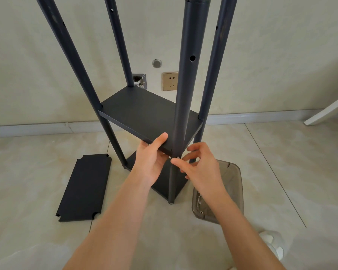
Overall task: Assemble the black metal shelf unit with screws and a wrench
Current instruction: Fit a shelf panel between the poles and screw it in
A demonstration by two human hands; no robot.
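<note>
Black metal shelf unit (144,112), upright on pale floor tiles by the wall. Left hand (152,154) gripping near edge of middle shelf board; right hand (199,164) pinching small silver screw (177,157) at near round post (185,98). Risk: cross-threading or dropping, should board sag and holes misalign.

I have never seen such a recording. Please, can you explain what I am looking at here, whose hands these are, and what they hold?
The camera sits on a person's head and looks down, so both arms are that person's own. They are building a black shelf unit with four upright poles. The left hand grips the edge of the middle shelf board. The fingers of the right hand pinch a small screw at the front pole. On the tiled floor lie a spare shelf board and a clear plastic box with small parts.
</note>
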